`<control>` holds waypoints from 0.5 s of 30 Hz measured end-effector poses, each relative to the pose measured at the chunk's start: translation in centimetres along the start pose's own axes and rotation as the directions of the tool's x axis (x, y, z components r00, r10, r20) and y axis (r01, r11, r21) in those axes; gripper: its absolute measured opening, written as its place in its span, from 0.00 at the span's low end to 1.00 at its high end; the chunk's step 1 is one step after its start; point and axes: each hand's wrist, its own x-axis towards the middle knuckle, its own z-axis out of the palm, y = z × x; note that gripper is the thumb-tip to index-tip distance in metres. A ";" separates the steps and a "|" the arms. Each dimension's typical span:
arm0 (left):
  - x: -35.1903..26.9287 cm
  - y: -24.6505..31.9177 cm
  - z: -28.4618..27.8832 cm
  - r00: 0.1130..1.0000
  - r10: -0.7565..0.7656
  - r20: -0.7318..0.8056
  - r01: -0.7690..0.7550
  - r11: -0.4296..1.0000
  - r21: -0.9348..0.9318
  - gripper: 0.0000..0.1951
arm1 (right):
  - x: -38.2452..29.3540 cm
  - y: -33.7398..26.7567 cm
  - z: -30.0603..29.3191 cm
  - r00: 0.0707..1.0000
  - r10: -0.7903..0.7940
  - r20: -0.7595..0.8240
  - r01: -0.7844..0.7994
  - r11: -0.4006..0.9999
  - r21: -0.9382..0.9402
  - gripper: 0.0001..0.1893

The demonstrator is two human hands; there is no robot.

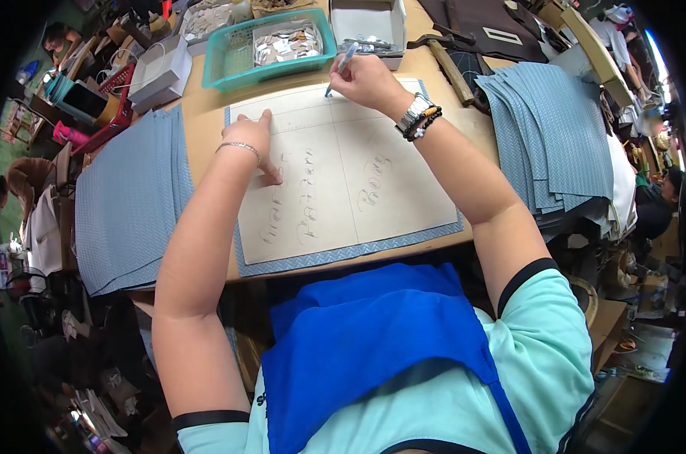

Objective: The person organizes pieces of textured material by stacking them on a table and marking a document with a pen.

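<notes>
A cream card pattern with pencil lines and handwriting lies on a blue woven-textured sheet, whose edges show around it. Pressed flat on the card's left part, my left hand has its fingers spread and holds nothing. My right hand grips a slim pen with a clear barrel. The pen's tip meets the card near its far edge, by a small slot where a ruled line ends. Whether the tip touches the card or the sheet through the slot is too small to tell.
Stacks of blue textured sheets overhang the table at left and right. Beyond the card stand a teal plastic basket with small pieces and an open white box. A wooden-handled hammer lies at far right. People sit farther off.
</notes>
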 end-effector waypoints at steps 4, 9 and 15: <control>-0.1 0.1 -0.4 1.000 0.003 0.006 -0.003 1.000 0.001 0.84 | 0.9 -0.4 -0.5 0.997 0.014 0.072 -0.009 0.998 -0.068 0.11; 0.0 0.2 -0.1 0.998 -0.047 0.030 0.047 0.999 0.000 0.82 | 1.3 -1.0 0.0 0.998 -0.025 0.054 0.029 0.997 -0.078 0.13; 0.2 0.2 0.0 0.998 -0.049 0.027 0.049 0.999 -0.007 0.82 | 1.3 -1.2 -0.7 0.999 0.044 0.004 -0.044 0.998 -0.052 0.15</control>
